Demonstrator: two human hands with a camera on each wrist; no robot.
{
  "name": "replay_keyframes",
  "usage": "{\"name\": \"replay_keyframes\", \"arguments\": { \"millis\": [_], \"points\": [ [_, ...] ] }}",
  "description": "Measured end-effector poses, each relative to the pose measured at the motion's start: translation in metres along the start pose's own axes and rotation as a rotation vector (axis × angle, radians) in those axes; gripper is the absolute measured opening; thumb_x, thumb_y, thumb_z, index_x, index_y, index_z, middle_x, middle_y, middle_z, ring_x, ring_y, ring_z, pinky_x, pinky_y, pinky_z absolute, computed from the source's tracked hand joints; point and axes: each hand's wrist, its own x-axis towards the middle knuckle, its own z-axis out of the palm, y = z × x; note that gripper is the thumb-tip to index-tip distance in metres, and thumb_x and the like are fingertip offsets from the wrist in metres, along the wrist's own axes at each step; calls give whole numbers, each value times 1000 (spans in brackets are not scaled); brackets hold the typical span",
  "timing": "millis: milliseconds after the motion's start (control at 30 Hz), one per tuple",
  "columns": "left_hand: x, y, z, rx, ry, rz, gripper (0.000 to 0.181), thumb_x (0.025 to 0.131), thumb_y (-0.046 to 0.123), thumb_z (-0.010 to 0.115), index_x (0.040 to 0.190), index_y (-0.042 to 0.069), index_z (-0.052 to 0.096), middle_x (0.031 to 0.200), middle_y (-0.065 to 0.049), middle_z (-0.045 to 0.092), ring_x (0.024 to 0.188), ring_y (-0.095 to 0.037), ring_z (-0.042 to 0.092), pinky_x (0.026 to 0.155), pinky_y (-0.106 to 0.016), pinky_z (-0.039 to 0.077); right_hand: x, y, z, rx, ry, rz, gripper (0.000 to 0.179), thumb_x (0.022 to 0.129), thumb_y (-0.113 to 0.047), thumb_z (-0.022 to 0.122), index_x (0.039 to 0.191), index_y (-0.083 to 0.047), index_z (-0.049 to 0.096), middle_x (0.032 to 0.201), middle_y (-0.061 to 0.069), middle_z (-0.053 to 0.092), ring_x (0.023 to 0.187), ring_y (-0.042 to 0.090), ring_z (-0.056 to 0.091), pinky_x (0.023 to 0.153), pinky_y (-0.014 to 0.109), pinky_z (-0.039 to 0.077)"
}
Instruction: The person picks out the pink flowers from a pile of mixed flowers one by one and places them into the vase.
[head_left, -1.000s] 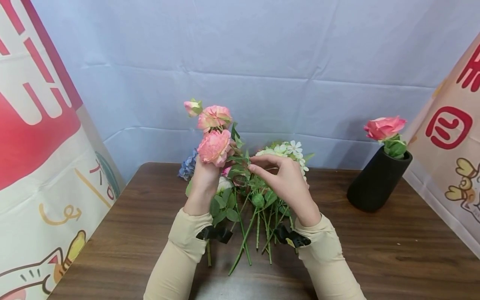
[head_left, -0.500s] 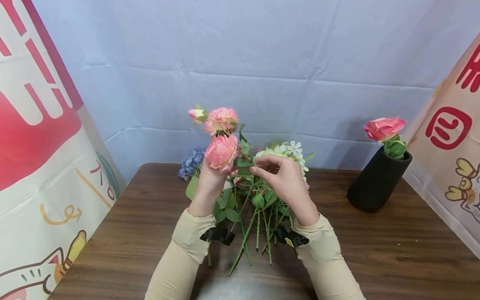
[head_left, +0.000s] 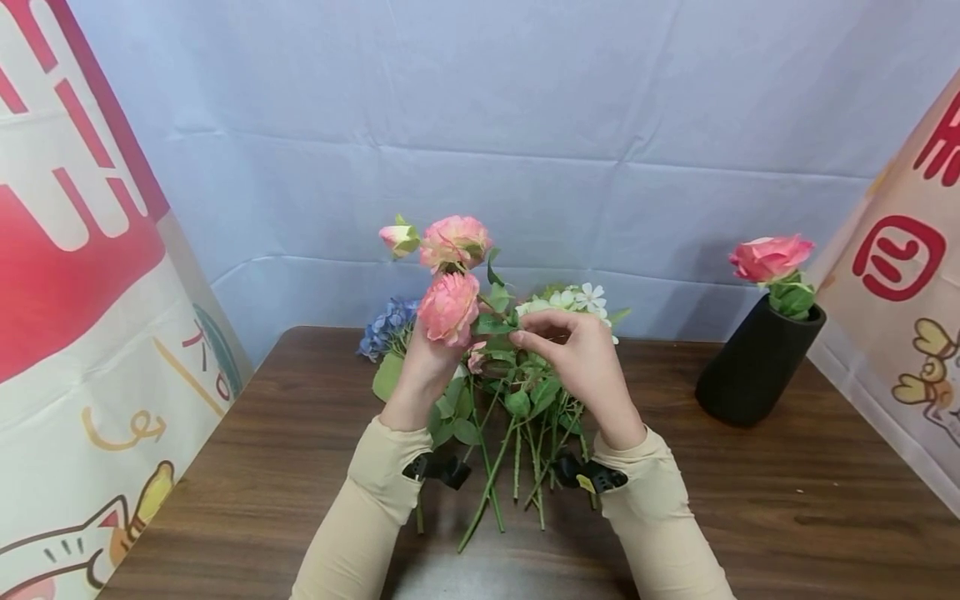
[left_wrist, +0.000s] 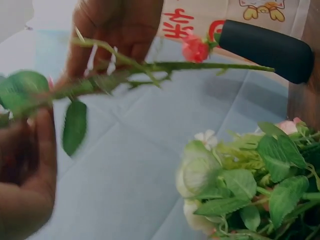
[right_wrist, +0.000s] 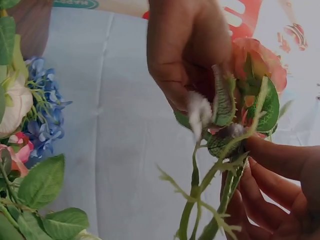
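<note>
My left hand point(head_left: 426, 371) grips the leafy stem of a pink peony spray, which is raised above the table. Two open blooms point(head_left: 448, 308) and a small bud point(head_left: 400, 238) top it, partly covering that hand's fingers in the head view. To its right, my right hand point(head_left: 583, 360) pinches at the green leaves point(head_left: 495, 322) of the same spray with thumb and fingertips. The left wrist view shows the long stem point(left_wrist: 210, 66) running between both hands. In the right wrist view, the right fingers point(right_wrist: 270, 180) close around the stem just below the leaves.
Below the hands, a pile of flowers lies with its cut stems point(head_left: 491, 492) toward me, including blue hydrangea point(head_left: 386, 327) and white blossoms point(head_left: 590, 297). A black slanted vase point(head_left: 757, 362) holding a pink rose point(head_left: 771, 257) stands on the wooden table point(head_left: 645, 517) at right.
The left hand and the peony spray have shifted right and slightly down, with the blooms turning a little. The right hand has moved slightly right, still pinching at the leaves.
</note>
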Motion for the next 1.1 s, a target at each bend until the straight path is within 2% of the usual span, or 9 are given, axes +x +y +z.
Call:
{"name": "replay_keyframes", "arguments": {
  "millis": [33,100,167,267,400,567,733,1000,1100],
  "points": [
    [1,-1,-1,-4,-19,5,59,67,39,84,115,21,56,100,7,58,92,-7,55,80,-22,46,0,0,-2,4,5,-1,21,82,-26,74,99,-14,74,92,5,73,78,16,65,65,30,50],
    [1,-3,-3,27,-53,6,48,76,32,79,116,17,57,105,3,58,95,-9,58,87,-26,50,-1,0,-5,3,27,-4,21,82,-27,74,98,-14,74,91,5,73,77,16,65,65,30,49],
    [1,-3,-4,113,-53,-14,38,85,22,72,118,11,58,107,-3,60,96,-12,62,90,-32,52,-2,-1,-8,-10,61,-12,20,82,-27,74,97,-15,74,89,5,73,77,15,64,64,30,48],
    [1,-2,-5,288,25,-74,29,93,11,60,121,5,60,113,-11,63,98,-16,64,91,-37,52,-2,0,-12,-29,118,-27,19,82,-27,74,96,-14,75,86,5,73,74,15,63,62,28,46],
    [0,-2,-10,463,172,-131,25,95,18,58,116,7,64,114,-11,64,102,-19,62,92,-40,50,-3,3,-18,-39,195,-31,20,80,-31,76,95,-16,76,86,2,74,72,9,64,61,23,47],
    [-7,-2,-21,622,244,-88,22,96,22,57,112,12,67,114,-7,66,108,-19,60,95,-41,47,0,8,-28,-51,299,-26,23,78,-34,77,95,-18,77,86,1,74,71,-3,63,63,16,49],
    [-11,2,-37,779,287,-50,23,96,25,56,114,15,68,116,-4,65,109,-18,58,92,-39,46,6,9,-43,-97,375,-54,22,77,-35,78,91,-19,78,82,3,75,65,-6,62,60,14,47],
    [-17,5,-60,954,309,-28,26,96,23,56,117,12,66,118,-7,62,107,-22,55,92,-39,45,15,7,-67,-173,457,-67,22,74,-36,80,87,-18,79,73,-2,73,63,-9,57,55,16,41],
    [-21,6,-66,1018,297,-55,28,96,26,55,119,14,66,125,-6,61,123,-26,49,101,-46,39,16,6,-74,-175,471,-44,22,74,-37,80,86,-18,78,69,-12,70,65,-9,57,54,16,40]
  ]
}}
